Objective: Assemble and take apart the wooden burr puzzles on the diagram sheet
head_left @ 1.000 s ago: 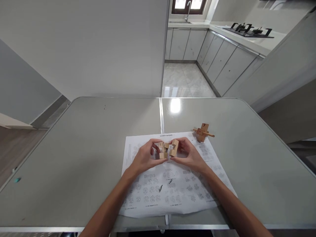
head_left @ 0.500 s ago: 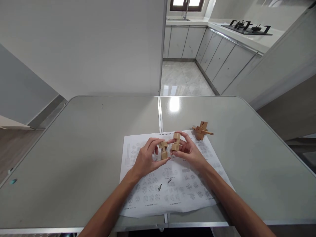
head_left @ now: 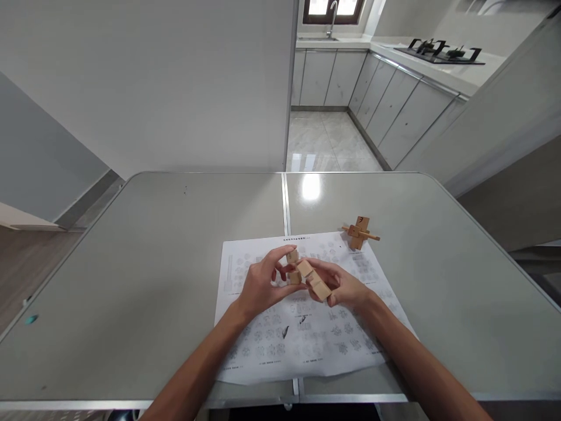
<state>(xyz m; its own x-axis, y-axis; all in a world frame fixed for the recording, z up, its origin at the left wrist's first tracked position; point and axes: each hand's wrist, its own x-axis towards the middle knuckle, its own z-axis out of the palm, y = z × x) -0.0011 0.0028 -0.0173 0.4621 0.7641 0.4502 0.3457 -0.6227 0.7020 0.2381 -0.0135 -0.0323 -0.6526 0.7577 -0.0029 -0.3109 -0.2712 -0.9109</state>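
My left hand (head_left: 263, 279) pinches a notched wooden puzzle piece (head_left: 294, 277) upright between thumb and fingertips. Just to its right, my right hand (head_left: 344, 283) grips a second notched wooden puzzle piece (head_left: 316, 282), tilted so that its upper end points toward the left-hand piece. The two pieces meet or overlap in view; whether they interlock I cannot tell. Both hands are held over a printed instruction sheet (head_left: 272, 356) covered with small diagrams. Fingers hide parts of both pieces.
An assembled wooden puzzle (head_left: 358, 233) with crossing bars stands at the sheet's upper right corner. Beneath everything is a grey folding table (head_left: 131, 280) with a metal seam down its middle. A small teal object (head_left: 31, 320) lies near the left edge. Kitchen counters are beyond.
My right hand has turned its piece from upright to a slant and brought it down against the left-hand piece. My left hand has shifted only slightly.
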